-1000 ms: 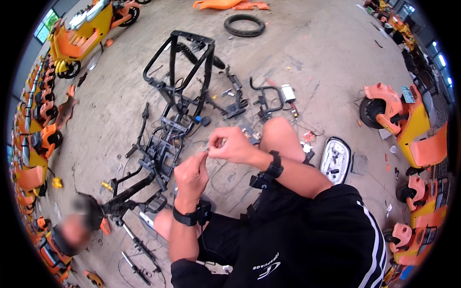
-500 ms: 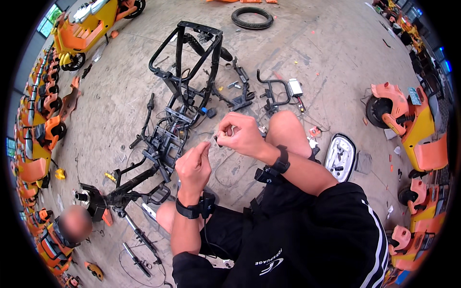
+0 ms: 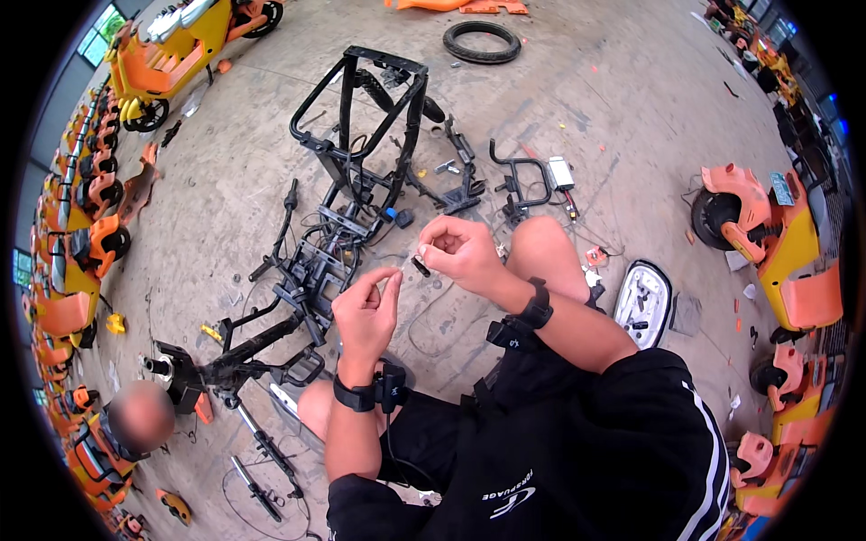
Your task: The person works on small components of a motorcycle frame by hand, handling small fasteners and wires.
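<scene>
My right hand [image 3: 458, 253] pinches a small black part [image 3: 420, 267] between thumb and forefinger; it hangs just below the fingertips, and its exact kind is too small to tell. Beside it, slightly nearer and to the left, my left hand [image 3: 365, 314] has thumb and forefinger pressed together. Whatever may be between those fingertips is too small to make out. The two hands are a short way apart, above the floor in front of my bent knees. Just beyond them lies a stripped black scooter frame [image 3: 338, 225] with loose wiring along its middle.
A black tyre [image 3: 482, 42] lies at the back. Right of the frame are a bent tube rack [image 3: 523, 180] and a silver box [image 3: 560, 173] with wires. A white-lined shell [image 3: 643, 302] holds small parts. Orange-yellow scooters [image 3: 803, 261] stand along both sides. A person [image 3: 140, 419] is at the left.
My fingertips have moved slightly apart, and the small black part now shows more fully under my right fingers. The whole view has shifted slightly.
</scene>
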